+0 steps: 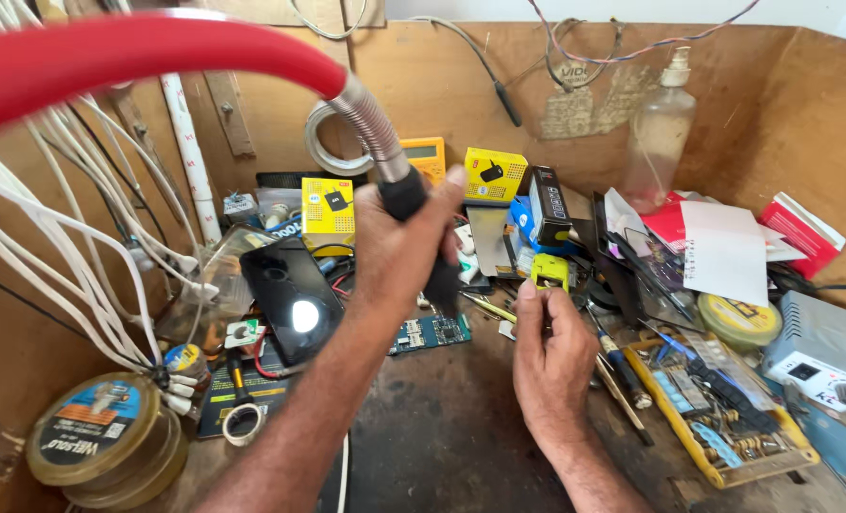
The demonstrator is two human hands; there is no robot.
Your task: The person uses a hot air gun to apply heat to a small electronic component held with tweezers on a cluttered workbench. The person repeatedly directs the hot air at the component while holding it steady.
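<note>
My left hand (399, 252) is closed around the black handle (406, 195) of a hot-air tool. Its coiled metal hose (366, 119) runs up into a thick red hose (138, 52) that arcs across the top left. Just below this hand a small teal circuit board (430, 332) lies on the bench. My right hand (548, 366) is to the right of it, fingertips pinching a small yellow-green part (548, 271) above the bench.
A black phone (290, 294) lies left of the board, with round solder tins (100, 437) and white cables (71, 247) further left. Yellow boxes (328, 211), a spray bottle (659, 133), a yellow parts tray (727, 470) and a grey power unit (822, 347) crowd the wooden bench.
</note>
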